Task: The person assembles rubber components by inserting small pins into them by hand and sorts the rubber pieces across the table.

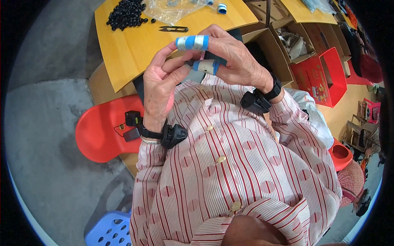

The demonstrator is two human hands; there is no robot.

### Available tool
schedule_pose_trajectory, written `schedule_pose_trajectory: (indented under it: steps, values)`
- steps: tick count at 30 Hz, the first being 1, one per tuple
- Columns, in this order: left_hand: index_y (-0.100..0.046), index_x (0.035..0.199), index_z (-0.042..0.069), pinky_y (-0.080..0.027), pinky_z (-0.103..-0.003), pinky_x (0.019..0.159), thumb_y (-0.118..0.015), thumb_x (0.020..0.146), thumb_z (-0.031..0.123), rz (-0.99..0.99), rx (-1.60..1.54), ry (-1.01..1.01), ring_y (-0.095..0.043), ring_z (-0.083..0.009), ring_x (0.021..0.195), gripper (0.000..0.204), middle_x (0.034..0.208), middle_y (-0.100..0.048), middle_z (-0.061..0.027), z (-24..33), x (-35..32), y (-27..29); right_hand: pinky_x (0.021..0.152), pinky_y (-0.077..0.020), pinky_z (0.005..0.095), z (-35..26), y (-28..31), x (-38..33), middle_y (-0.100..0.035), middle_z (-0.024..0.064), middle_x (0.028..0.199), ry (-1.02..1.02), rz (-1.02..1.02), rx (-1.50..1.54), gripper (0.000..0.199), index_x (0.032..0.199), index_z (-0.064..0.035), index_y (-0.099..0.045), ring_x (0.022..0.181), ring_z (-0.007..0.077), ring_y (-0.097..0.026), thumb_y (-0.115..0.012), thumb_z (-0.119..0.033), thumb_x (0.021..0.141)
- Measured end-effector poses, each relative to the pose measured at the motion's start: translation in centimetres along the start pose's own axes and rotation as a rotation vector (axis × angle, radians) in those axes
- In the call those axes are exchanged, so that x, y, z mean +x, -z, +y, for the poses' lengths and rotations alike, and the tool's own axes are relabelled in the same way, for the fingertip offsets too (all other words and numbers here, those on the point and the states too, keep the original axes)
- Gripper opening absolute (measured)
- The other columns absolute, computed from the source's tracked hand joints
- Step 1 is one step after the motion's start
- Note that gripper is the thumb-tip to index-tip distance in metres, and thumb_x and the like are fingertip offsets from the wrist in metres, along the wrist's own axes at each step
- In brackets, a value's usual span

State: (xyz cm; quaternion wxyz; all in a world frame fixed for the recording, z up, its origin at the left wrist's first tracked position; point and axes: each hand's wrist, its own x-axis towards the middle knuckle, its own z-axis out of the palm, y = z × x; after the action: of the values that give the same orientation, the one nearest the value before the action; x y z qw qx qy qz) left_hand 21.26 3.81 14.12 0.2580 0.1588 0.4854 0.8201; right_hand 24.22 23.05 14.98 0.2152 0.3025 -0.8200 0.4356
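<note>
My left hand (158, 88) and my right hand (242, 57) meet in front of my chest, near the table's front edge. Blue and white tape (192, 42) wraps my right index finger, and another such wrap (206, 67) covers the right thumb. Fingertips of both hands press together around something small and dark, mostly hidden, whose kind I cannot make out. Beyond them on the yellow table (123, 57) lies a pair of black thread snips (173, 29). A pile of small black ring-like parts (125, 15) sits at the far left, beside a clear plastic bag (166, 11).
A small blue and white roll (222, 8) stands at the table's far side. Open cardboard boxes (269, 51) and a red box (322, 78) are at the right. On the left, a red stool (98, 131) carries small black devices; a blue stool (108, 229) is nearer.
</note>
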Motion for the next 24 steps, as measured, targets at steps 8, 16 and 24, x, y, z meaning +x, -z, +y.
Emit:
schedule_pose_trajectory:
  steps: [8,16,24]
  values:
    - [-0.039,0.127,-0.004,-0.045,-0.033,0.093,-0.058,0.079,-0.008,0.011,-0.027,0.031,-0.058,-0.0243,0.107,0.052,0.112,-0.06,-0.0188,-0.2,-0.2,-0.1,0.071,-0.047,0.0337,-0.3,0.1,0.3,-0.056,0.0098,0.092,0.085,-0.053,-0.046,0.061,0.124,-0.0025,-0.05,0.088,0.0264,-0.054,-0.071,-0.004,0.067]
    - [-0.059,0.101,-0.003,-0.047,-0.022,0.079,-0.062,0.079,-0.006,0.001,0.063,0.089,-0.058,-0.0104,0.085,0.023,0.099,-0.063,-0.0088,-1.0,-0.2,1.2,0.075,-0.0465,0.037,-0.5,-1.3,-0.2,-0.054,0.0092,0.085,0.158,-0.025,-0.239,0.05,0.107,-0.0024,-0.05,0.087,0.0303,-0.052,-0.062,0.004,0.059]
    - [-0.058,0.099,-0.002,-0.047,-0.022,0.077,-0.061,0.08,-0.005,0.026,0.172,0.035,-0.059,-0.011,0.082,0.019,0.092,-0.062,-0.0064,-0.8,0.1,1.8,0.078,-0.0462,0.0371,-0.5,0.5,-1.0,-0.058,0.0109,0.101,0.02,-0.013,-0.195,0.056,0.119,-0.0031,-0.052,0.093,0.0302,-0.055,-0.066,0.003,0.066]
